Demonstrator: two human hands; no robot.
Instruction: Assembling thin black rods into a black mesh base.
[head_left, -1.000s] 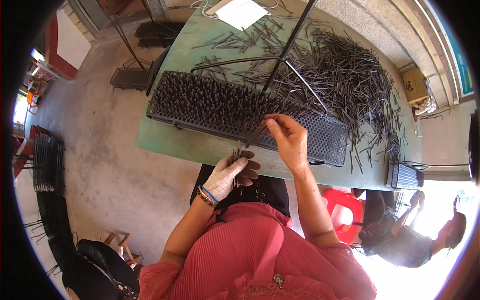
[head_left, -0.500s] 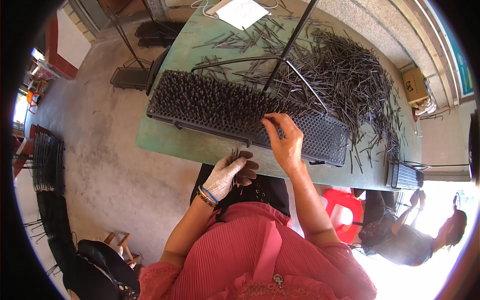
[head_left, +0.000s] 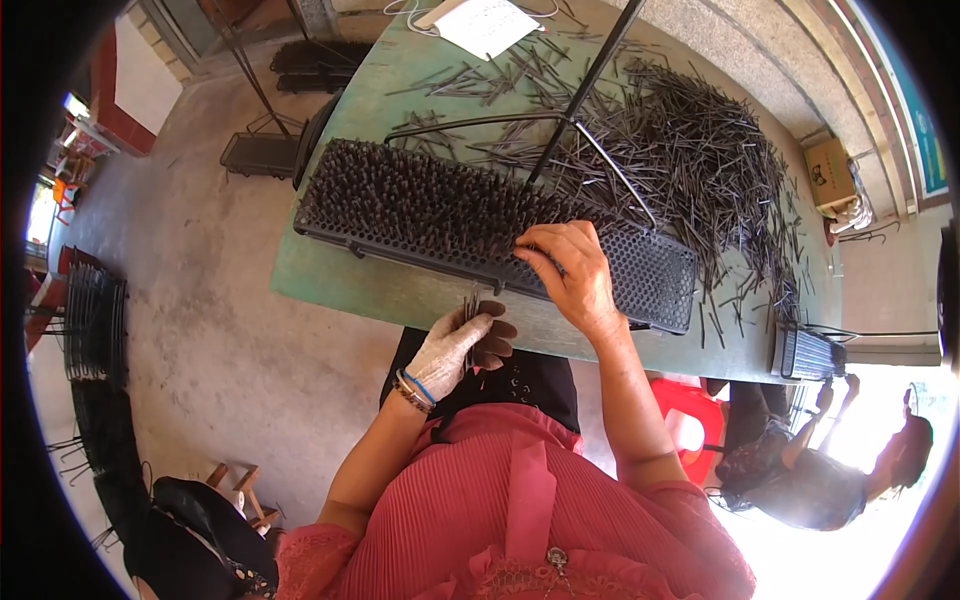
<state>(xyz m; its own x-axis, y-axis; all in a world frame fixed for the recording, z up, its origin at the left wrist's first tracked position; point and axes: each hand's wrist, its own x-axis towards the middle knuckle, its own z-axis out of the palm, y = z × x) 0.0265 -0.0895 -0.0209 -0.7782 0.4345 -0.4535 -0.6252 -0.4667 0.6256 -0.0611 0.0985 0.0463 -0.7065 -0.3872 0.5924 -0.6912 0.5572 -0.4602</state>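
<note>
A long black perforated rack (head_left: 655, 280) lies slantwise on the green table. Thin dark rods (head_left: 390, 195) stand upright, packed densely, in its left and middle holes; the right end shows bare holes. My left hand (head_left: 445, 350), in a pale glove with dark fingertips, is closed around a small bundle of thin dark rods (head_left: 472, 305) just below the rack's near edge. Over the boundary between filled and bare holes, my bare right hand (head_left: 572, 275) has thumb and fingers pinched together. Whatever lies between those fingertips is too small to make out.
A large heap of loose dark rods (head_left: 700, 150) spreads behind the rack. The rack's black metal handle (head_left: 575, 105) rises over it. White paper (head_left: 485, 25) lies at the far edge. At right, another person (head_left: 810, 470) works beside a second rack (head_left: 808, 352), near a red stool (head_left: 690, 420).
My right hand has shifted slightly left along the rack, its wrist swinging a little right, still pinched. My left hand stays in nearly the same place with its bundle.
</note>
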